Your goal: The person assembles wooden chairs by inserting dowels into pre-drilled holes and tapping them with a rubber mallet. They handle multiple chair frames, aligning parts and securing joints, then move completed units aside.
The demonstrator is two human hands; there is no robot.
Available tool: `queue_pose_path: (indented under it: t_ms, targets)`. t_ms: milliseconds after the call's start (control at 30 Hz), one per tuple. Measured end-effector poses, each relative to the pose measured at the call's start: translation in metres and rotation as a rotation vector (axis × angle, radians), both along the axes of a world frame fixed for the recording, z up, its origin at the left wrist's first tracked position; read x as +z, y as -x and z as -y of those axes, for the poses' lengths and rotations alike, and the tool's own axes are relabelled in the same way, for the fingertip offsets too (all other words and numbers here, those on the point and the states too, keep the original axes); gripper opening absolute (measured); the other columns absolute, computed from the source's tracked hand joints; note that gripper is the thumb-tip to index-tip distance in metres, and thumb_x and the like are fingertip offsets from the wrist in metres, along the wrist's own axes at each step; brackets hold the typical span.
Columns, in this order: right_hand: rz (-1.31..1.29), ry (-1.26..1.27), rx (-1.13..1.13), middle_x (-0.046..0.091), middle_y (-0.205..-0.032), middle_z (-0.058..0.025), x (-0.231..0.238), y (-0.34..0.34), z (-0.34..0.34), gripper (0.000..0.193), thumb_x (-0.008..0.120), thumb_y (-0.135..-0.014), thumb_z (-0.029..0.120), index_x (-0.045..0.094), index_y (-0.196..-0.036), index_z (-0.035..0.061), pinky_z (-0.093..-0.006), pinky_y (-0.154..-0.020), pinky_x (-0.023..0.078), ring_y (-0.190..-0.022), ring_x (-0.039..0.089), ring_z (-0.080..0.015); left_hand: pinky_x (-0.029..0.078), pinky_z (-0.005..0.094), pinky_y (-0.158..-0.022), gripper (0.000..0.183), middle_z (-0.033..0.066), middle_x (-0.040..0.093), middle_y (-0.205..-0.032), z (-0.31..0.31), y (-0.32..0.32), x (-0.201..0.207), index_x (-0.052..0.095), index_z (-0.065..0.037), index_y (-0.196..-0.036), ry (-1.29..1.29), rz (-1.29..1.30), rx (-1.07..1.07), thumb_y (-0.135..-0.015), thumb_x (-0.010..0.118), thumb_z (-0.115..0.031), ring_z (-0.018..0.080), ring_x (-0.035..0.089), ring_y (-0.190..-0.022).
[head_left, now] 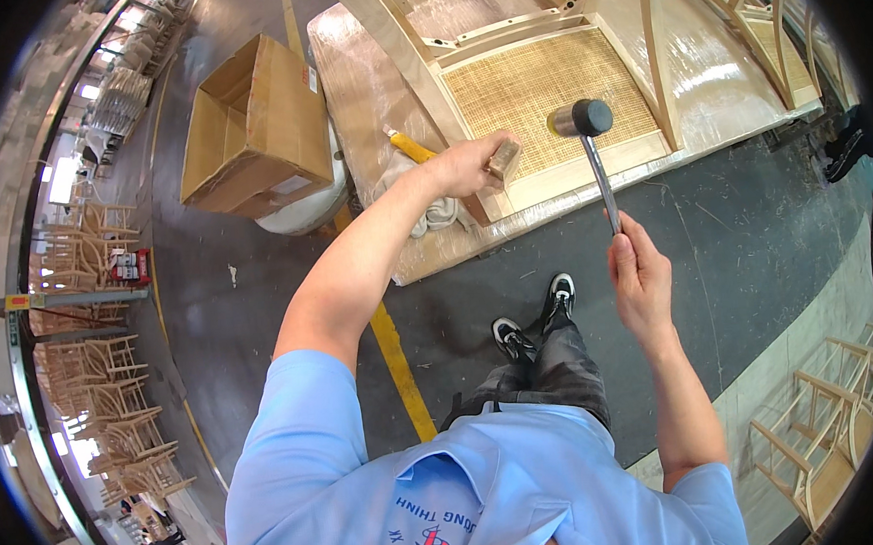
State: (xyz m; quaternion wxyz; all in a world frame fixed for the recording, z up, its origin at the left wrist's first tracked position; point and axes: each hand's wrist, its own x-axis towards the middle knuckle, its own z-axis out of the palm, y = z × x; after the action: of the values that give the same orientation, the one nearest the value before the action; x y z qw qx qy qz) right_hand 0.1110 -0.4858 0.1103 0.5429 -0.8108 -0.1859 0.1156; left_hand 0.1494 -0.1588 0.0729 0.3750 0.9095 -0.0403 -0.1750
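Note:
My right hand (641, 272) is wrapped round the metal handle of a mallet (601, 170). Its black head is raised over the chair's woven cane panel (545, 84). My left hand (470, 167) grips a small wooden block (503, 160) by the near left corner of the pale wooden chair frame (589, 174). Whether the block touches the frame I cannot tell. Beside my left wrist lies a yellow-handled tool (410, 147), partly hidden by my arm. A crumpled pale cloth (440, 216) lies below that forearm.
The chair rests on a plastic-wrapped worktable (426, 258). An open cardboard box (286, 122) stands on a round pale support (305, 212) to the left. More wooden chairs stand at the lower right (829, 449) and along the far left. A yellow line (399, 368) crosses the grey floor.

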Motion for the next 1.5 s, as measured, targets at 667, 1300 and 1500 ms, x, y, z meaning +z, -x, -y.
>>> queue_pose_path:
  t_ms: [667, 1300, 1500]
  targets:
    - [0.311, -0.196, 0.118, 0.064, -0.081, -0.0101, 0.025, 0.006, -0.028, 0.032, 0.056, -0.106, 0.011, 0.060, -0.136, 0.0000, -0.0309, -0.064, 0.050, -0.067, 0.061, -0.0172, 0.054, 0.0423, -0.095, 0.062, 0.0135, 0.070, -0.114, -0.014, 0.015, -0.026, 0.043, -0.021, -0.142, 0.017, 0.076, -0.048, -0.091, 0.072, -0.004, 0.0307, 0.068, -0.111]
    - [0.094, 0.092, 0.128, 0.064, -0.079, -0.0121, 0.018, -0.006, -0.025, 0.034, 0.055, -0.108, 0.020, 0.060, -0.138, 0.0039, -0.0325, -0.064, 0.049, -0.065, 0.057, -0.0198, 0.054, 0.0400, -0.093, 0.062, 0.0123, 0.070, -0.111, -0.021, 0.015, -0.020, 0.041, -0.020, -0.141, 0.086, 0.059, 0.056, -0.090, 0.073, -0.006, 0.0287, 0.069, -0.109]
    - [0.070, -0.050, 0.004, 0.050, -0.073, 0.0019, 0.023, -0.006, -0.013, 0.037, 0.051, -0.111, 0.022, 0.059, -0.140, -0.0004, -0.0229, -0.058, 0.041, -0.064, 0.047, -0.0057, 0.053, 0.0389, -0.096, 0.062, 0.0117, 0.070, -0.115, -0.010, 0.001, 0.005, 0.044, -0.019, -0.140, 0.037, 0.043, 0.041, -0.090, 0.074, -0.003, 0.0279, 0.068, -0.113]
